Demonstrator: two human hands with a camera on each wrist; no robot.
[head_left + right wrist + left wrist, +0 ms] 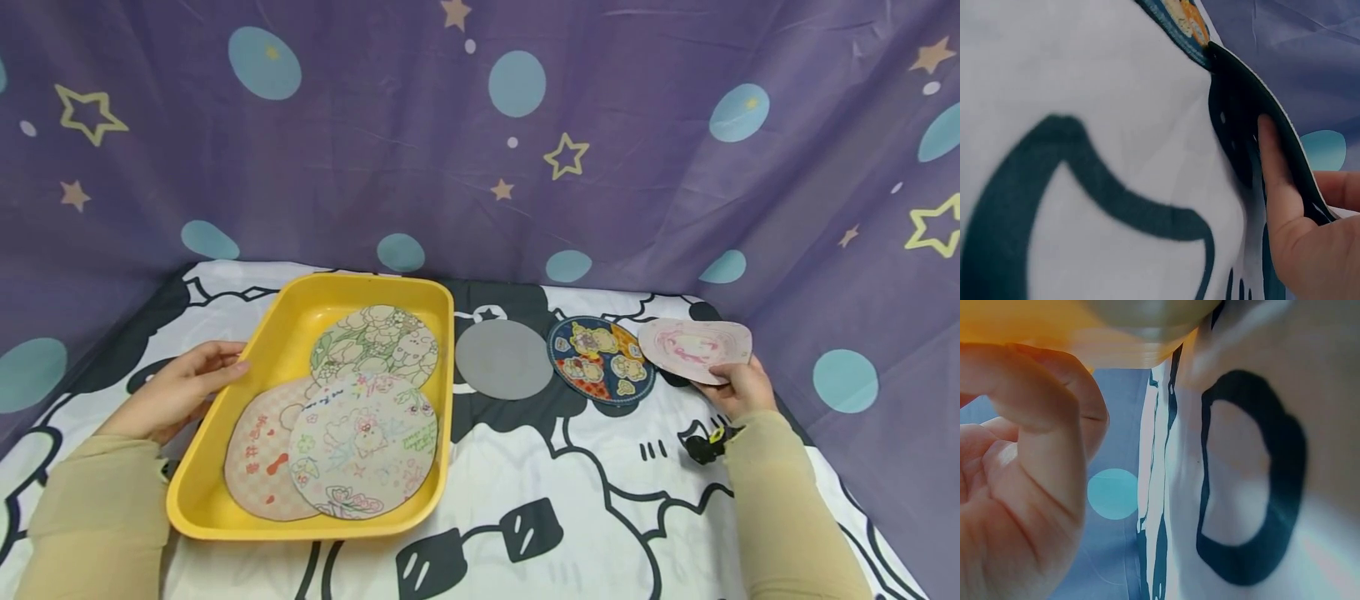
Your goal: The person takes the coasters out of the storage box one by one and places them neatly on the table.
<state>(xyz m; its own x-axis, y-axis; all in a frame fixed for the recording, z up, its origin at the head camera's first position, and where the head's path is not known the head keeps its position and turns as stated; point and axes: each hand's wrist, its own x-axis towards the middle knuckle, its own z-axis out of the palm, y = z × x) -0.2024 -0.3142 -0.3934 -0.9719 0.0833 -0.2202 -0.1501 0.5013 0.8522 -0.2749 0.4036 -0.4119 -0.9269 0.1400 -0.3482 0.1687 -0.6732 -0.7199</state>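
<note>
My left hand (pixel 183 385) holds the left rim of a yellow tray (pixel 442 417), thumb at the edge; the left wrist view shows its bent fingers (pixel 1054 394) against the tray's side. Inside the tray overlap several round mats: a green floral one (pixel 375 337), a pink checkered one (pixel 258 454) and a pale patterned one (pixel 367 458) on top. At the far right, my right hand (pixel 738 387) pinches a pink swirled mat (pixel 686 346) by its right edge, thumb above. Its dark underside (pixel 1254 94) shows in the right wrist view, with the mat tilted up.
A plain grey round mat (pixel 504 358) lies right of the tray. Beside it is a dark blue mat with cartoon bears (pixel 600 362), close to the pink one. A black-and-white cartoon cloth (pixel 525 475) covers the table; a purple curtain (pixel 450 183) hangs behind.
</note>
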